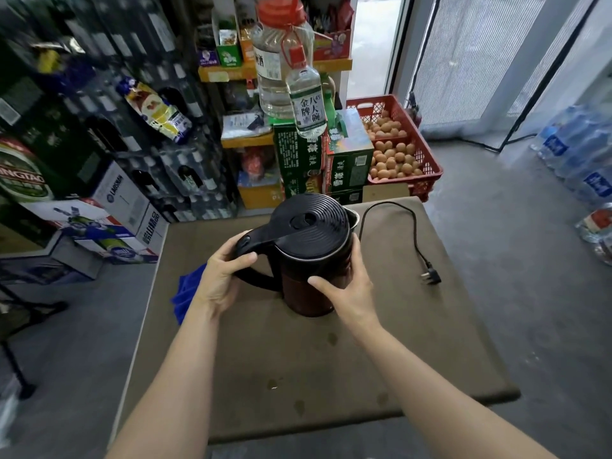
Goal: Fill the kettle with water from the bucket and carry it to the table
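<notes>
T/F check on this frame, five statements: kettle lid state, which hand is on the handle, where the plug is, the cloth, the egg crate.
1. The kettle has its lid closed. True.
2. The right hand holds the kettle's handle. False: the left hand grips the handle; the right hand is on the kettle's body.
3. The power cord is plugged into a socket. False: its plug lies loose on the table.
4. A blue cloth lies at the table's left edge, partly behind the left hand. True.
5. The red crate beyond the table is empty. False: it holds eggs.
</notes>
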Tool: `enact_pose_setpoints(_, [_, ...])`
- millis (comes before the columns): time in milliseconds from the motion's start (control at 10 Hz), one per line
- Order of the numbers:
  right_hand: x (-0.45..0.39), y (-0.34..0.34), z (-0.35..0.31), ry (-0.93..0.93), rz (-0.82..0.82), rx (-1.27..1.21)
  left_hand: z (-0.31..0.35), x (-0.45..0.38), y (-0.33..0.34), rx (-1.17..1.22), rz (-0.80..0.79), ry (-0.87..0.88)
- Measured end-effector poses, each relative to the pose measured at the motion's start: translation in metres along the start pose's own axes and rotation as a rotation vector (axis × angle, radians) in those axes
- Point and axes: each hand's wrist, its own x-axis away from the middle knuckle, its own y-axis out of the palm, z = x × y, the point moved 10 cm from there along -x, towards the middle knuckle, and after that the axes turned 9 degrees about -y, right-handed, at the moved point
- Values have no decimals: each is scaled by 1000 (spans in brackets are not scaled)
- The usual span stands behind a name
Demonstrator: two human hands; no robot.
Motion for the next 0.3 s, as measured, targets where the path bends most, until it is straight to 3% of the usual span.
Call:
enact_pose_setpoints(200, [1, -9, -15, 9, -60, 241, 7, 8, 5, -77, -9, -71])
enact_pose_setpoints(300, [6, -41, -31, 38, 51, 367, -7, 34, 1, -338, 104, -118])
